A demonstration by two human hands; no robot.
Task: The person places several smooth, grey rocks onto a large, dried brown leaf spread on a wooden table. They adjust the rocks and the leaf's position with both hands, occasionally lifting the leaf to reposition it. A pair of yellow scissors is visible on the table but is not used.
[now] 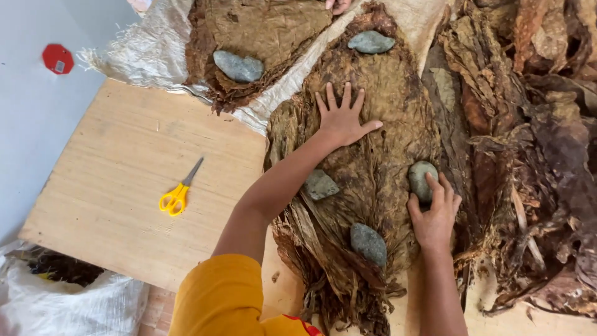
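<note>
A stack of large brown dried leaves [379, 106] lies flat on a wooden board. My left hand [342, 117] presses on it with fingers spread, palm down, near the middle. My right hand [435, 214] rests at the stack's right edge, fingers on a grey stone [420, 179]. Three more grey stones weigh the stack: one at the top [371, 42], one by my left forearm [321, 185], one near the bottom [369, 244].
A second leaf pile [261, 31] with a grey stone [238, 66] lies on white sacking at top. Loose crumpled leaves [535, 124] heap at right. Yellow-handled scissors [178, 194] lie on the board [124, 180]. A white sack [68, 298] sits bottom left. Another person's fingers [339, 5] show at top.
</note>
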